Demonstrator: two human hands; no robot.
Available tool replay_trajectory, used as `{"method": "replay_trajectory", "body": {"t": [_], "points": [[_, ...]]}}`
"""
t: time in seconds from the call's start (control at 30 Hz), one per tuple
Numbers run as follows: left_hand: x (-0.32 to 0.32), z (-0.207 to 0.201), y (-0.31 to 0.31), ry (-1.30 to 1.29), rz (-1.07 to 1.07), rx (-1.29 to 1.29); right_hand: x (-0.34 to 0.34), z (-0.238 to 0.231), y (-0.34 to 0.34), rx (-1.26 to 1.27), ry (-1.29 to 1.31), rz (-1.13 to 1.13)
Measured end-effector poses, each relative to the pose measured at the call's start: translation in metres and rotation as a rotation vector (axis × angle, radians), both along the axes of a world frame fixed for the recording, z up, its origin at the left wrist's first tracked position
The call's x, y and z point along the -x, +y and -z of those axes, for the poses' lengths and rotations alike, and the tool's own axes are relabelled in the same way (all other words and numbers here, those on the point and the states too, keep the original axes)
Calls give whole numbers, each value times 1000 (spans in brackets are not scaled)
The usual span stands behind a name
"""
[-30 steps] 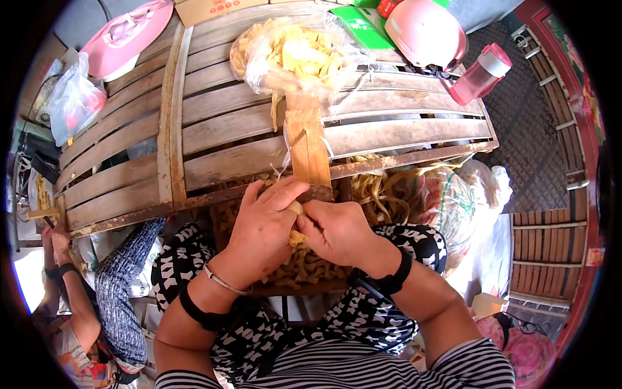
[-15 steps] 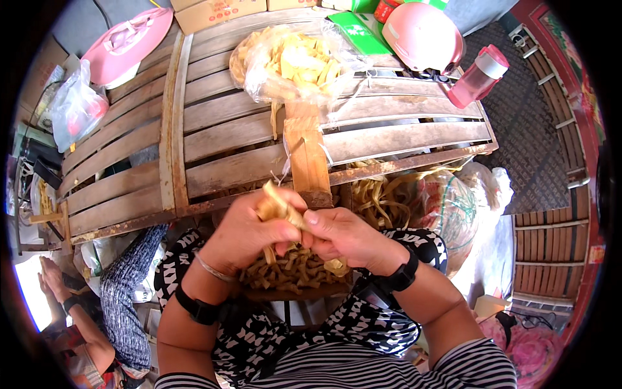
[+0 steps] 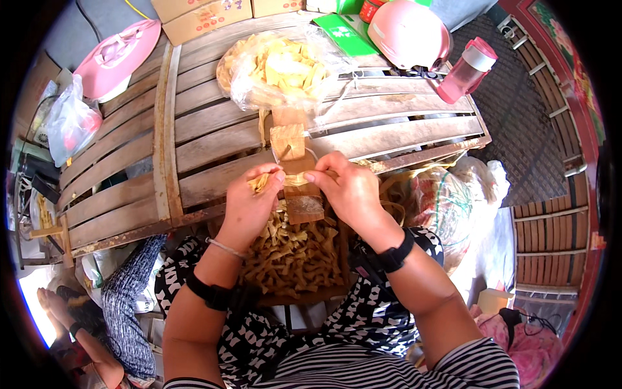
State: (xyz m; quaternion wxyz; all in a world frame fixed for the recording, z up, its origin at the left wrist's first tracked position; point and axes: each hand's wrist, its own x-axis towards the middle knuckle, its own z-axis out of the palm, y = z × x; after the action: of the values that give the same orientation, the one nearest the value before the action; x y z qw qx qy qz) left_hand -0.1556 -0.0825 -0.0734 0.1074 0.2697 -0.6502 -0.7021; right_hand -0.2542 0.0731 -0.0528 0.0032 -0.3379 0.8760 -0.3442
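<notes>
A flat, pale yellow, pliable strip (image 3: 295,179) is stretched between my two hands, across a wooden board (image 3: 304,206) that juts from the table edge toward me. My left hand (image 3: 251,202) pinches its left end between thumb and fingers, and a bunched part shows there. At the other end, my right hand (image 3: 353,191) pinches it with thumb and forefinger. Below, on my lap, a tray holds many short knotted yellow-brown pieces (image 3: 295,259). A clear plastic bag (image 3: 249,91) of similar yellow strips lies open on the table beyond the board.
The slatted table (image 3: 220,144) has a rusty metal frame. On it are a pink helmet (image 3: 409,35), a pink bottle (image 3: 466,70), a green packet (image 3: 346,34), a pink hat (image 3: 120,55) and cartons (image 3: 207,18). Another person's hands (image 3: 57,308) are at lower left.
My hands have moved up from over the tray to the wooden board and drawn apart. The strip, bunched between them before, is now pulled out straight.
</notes>
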Motion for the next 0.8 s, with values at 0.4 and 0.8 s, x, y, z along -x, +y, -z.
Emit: {"method": "replay_trajectory", "body": {"t": [0.4, 0.8], "points": [[-41, -19, 44, -33, 41, -653, -48, -23, 1, 406, 263, -570], [-39, -45, 15, 416, 458, 842, -36, -12, 5, 195, -1355, -172]]}}
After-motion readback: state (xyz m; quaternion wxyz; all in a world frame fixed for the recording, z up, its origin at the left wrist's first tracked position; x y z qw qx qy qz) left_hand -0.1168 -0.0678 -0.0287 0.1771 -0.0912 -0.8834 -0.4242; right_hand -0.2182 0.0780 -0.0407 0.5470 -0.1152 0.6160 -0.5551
